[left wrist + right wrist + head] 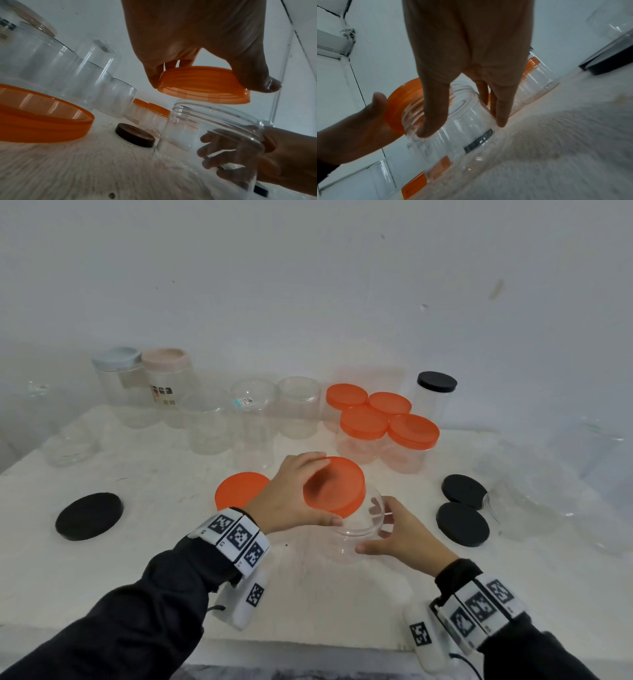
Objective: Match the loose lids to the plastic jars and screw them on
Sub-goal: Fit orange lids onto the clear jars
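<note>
The left hand holds an orange lid by its edge, with the fingers on the far side and the thumb on the near side, in the middle of the head view. The lid is tipped and sits just above the open mouth of a clear jar, not on it yet. In the left wrist view you can see a small gap between the lid and the jar's ridged neck. The right hand wraps around the side of the jar, thumb on one side and fingers on the other, likely to keep it from sliding on the white table when the lid gets turned. Another orange lid lies flat just left of the hands, and I think it is waiting for another jar. A black lid lies at the left and two black lids lie at the right. Four jars with orange lids stand together above the hands, so that part looks done. Open clear jars stand in a row at the upper left and need lids.
</note>
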The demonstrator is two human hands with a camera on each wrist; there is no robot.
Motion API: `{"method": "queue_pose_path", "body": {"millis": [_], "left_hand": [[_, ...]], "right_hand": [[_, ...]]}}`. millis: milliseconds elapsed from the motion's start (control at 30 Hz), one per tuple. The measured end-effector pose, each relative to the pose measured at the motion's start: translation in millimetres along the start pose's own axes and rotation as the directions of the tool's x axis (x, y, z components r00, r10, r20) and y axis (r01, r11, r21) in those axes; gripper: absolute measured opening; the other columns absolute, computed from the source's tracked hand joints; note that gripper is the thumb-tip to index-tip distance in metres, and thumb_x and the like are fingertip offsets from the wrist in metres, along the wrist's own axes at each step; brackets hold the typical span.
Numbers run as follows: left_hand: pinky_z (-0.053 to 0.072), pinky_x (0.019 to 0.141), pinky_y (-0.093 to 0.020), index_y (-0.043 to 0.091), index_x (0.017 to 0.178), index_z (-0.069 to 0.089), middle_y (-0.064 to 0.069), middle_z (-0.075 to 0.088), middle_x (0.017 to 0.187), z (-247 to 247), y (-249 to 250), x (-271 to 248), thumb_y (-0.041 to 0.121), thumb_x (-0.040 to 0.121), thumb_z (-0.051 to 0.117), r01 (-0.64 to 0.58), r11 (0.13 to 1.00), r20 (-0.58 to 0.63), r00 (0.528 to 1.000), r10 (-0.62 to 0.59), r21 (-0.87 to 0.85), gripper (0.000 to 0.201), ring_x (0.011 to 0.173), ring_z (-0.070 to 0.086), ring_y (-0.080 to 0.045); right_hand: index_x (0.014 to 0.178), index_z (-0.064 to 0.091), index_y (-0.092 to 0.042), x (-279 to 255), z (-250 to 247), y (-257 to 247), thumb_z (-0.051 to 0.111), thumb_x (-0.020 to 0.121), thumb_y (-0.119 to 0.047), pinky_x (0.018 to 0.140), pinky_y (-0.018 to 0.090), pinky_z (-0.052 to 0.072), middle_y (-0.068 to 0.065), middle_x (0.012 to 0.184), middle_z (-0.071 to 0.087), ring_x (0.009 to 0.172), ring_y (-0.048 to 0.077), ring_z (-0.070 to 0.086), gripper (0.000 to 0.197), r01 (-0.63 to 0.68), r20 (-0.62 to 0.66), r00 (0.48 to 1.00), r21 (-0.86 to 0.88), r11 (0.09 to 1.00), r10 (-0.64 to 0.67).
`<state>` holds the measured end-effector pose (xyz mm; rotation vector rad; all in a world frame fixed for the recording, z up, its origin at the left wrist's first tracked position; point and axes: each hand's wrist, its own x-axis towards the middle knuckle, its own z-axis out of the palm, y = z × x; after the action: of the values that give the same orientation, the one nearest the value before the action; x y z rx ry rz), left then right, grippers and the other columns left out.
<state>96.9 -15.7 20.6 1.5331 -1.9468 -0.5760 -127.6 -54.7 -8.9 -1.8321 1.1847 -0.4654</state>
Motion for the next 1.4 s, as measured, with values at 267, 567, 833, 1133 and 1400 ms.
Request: {"method": "queue_pose_path", "body": {"millis": [267, 567, 833, 1133, 1400], "left_hand": [[0.017, 0.111, -0.026, 0.019, 0.144, 0.028, 0.011, 0.021, 0.147, 18, 12, 9, 0.059, 0.055, 0.078, -0.03, 0.997, 0.136, 0.991, 0.02, 0.072, 0.11, 0.13, 0.013, 0.0], [0.019, 0.114, -0.034, 0.02, 0.144, 0.027, 0.011, 0.019, 0.149, 22, 15, 8, 0.053, 0.059, 0.08, -0.015, 0.994, 0.171, 0.985, -0.004, 0.11, 0.106, 0.133, 0.011, -0.005], [0.019, 0.115, -0.035, 0.025, 0.148, -0.003, 0.009, 0.007, 0.153, 23, 2, -3, 0.036, 0.053, 0.089, 0.163, 0.97, 0.183, 0.974, -0.13, -0.178, 0.133, 0.139, 0.012, -0.009], [0.03, 0.112, -0.035, 0.032, 0.142, 0.011, 0.007, 0.03, 0.144, 32, -14, -5, 0.036, 0.048, 0.087, 0.285, 0.864, 0.281, 0.943, -0.176, -0.415, 0.121, 0.131, 0.034, -0.008], [0.036, 0.108, -0.032, 0.044, 0.126, 0.033, 0.015, 0.048, 0.132, 38, -21, -6, 0.037, 0.049, 0.087, 0.285, 0.847, 0.278, 0.945, -0.171, -0.449, 0.095, 0.126, 0.043, -0.004]], "right_hand": [[0.119, 0.041, -0.025, -3, 1, -2, 0.087, 0.061, -0.019, 0.072, 0.011, 0.047, -0.005, 0.117, 0.051, 0.104, 0.005, 0.051, 0.074, 0.0, 0.004, 1.0, 0.007, 1.0, 0.0], [0.124, 0.04, -0.02, -4, 2, -5, 0.086, 0.063, -0.019, 0.072, 0.011, 0.047, -0.004, 0.119, 0.049, 0.105, 0.007, 0.05, 0.077, -0.014, 0.008, 1.0, 0.003, 1.0, 0.014], [0.146, 0.007, -0.022, -5, -20, -26, 0.086, 0.059, -0.034, 0.109, 0.034, 0.033, -0.003, 0.144, 0.016, 0.131, 0.015, 0.029, 0.119, 0.05, 0.114, 0.993, -0.226, 0.973, -0.025], [0.146, 0.007, -0.036, 17, -25, -89, 0.076, 0.069, -0.048, 0.106, 0.044, 0.036, -0.002, 0.151, 0.014, 0.132, 0.023, 0.028, 0.104, 0.258, 0.383, 0.923, -0.67, 0.696, 0.027], [0.144, 0.014, -0.042, 30, -15, -113, 0.077, 0.07, -0.032, 0.09, 0.042, 0.049, 0.002, 0.136, 0.025, 0.113, 0.028, 0.046, 0.098, 0.328, 0.432, 0.893, -0.818, 0.473, 0.128]]}}
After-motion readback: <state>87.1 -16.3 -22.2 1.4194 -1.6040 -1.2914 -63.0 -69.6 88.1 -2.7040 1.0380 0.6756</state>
